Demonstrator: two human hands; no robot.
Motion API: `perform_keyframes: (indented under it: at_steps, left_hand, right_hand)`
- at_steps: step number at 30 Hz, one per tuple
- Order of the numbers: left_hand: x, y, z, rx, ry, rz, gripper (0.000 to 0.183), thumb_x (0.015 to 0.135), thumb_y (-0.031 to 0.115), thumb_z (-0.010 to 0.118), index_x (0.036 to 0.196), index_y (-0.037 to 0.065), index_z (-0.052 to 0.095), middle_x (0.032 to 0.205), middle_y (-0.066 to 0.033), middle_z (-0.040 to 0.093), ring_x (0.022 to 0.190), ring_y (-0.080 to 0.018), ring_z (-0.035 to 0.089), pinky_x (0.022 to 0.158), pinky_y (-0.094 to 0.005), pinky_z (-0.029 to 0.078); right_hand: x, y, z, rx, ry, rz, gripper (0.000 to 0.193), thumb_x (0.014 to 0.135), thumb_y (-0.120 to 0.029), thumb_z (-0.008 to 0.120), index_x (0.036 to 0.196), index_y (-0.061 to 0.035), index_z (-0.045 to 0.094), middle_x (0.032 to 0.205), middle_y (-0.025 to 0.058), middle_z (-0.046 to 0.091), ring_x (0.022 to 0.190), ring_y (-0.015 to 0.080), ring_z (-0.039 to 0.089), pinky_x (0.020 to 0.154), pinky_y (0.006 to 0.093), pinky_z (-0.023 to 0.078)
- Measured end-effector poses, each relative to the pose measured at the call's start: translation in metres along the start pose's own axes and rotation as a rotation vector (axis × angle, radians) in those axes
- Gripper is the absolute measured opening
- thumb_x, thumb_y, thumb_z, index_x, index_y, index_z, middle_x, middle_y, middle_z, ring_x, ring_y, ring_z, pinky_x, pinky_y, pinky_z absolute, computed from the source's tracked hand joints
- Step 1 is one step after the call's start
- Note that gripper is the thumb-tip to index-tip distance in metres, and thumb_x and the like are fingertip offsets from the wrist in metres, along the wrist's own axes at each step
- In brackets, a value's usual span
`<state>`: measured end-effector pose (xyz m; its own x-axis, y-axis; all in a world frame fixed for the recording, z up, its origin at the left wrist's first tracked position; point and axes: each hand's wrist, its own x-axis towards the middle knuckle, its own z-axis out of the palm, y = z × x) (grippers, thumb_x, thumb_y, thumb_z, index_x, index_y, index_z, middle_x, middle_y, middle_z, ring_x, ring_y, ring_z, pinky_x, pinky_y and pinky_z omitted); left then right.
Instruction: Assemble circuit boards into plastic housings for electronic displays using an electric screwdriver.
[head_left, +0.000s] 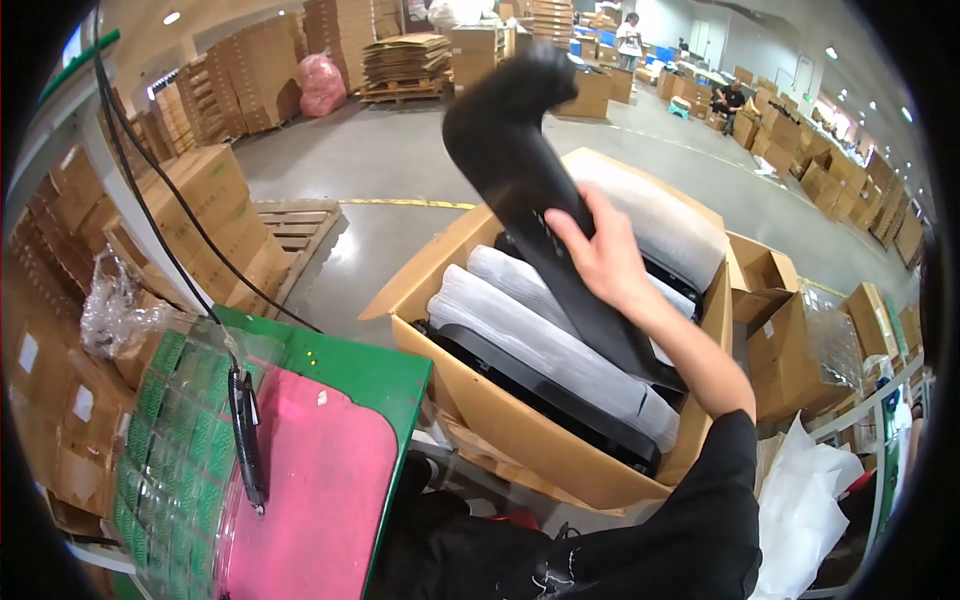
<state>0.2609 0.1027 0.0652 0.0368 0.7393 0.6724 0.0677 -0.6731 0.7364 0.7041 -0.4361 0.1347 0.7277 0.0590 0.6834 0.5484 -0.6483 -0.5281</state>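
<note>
My right hand (612,258) grips a long black boot-shaped plastic part (520,185), thumb across its upper face. The part is tilted over an open cardboard box (530,450). Its wide, bent end points up and away, blurred by motion, while the narrow end reaches down among the box's contents. Inside the box lie several pieces in white foam wrap (545,350), with a bare black plastic part (540,390) along the near wall. My left hand is outside the picture.
At left stands a green bench (335,345) with a pink mat (320,470), a clear plastic tray (180,430) and a black corded pen-shaped tool (247,440). Stacked cartons (215,205) and a wooden pallet (305,220) lie beyond. White sheeting (800,490) hangs at right.
</note>
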Motion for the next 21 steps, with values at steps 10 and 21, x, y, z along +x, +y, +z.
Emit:
perform_keyframes:
  at_steps: [10,21]
  left_hand:
    - [-0.055,0.005,0.067,-0.032,-0.722,0.016,0.019,0.099,0.012,0.047,0.097,0.001,0.062,0.090,-0.0082,0.058,0.083,-0.0161,0.054,0.076,-0.0286,0.043]
    - [-0.075,-0.003,0.066,0.187,-0.978,0.058,0.032,0.082,0.024,0.075,0.104,0.003,0.067,0.098,-0.0125,0.065,0.095,-0.0327,0.061,0.083,-0.0421,0.051]
  right_hand:
    - [-0.060,-0.155,0.101,-0.080,-0.855,-1.230,0.024,0.080,-0.014,0.059,0.102,-0.0075,0.050,0.079,0.0033,0.051,0.058,0.0149,0.062,0.041,0.0312,0.047]
    - [-0.135,-0.312,0.280,0.487,-1.040,-1.540,0.017,0.084,-0.024,0.064,0.077,-0.0117,0.055,0.067,0.0075,0.059,0.057,0.0273,0.063,0.045,0.0398,0.049]
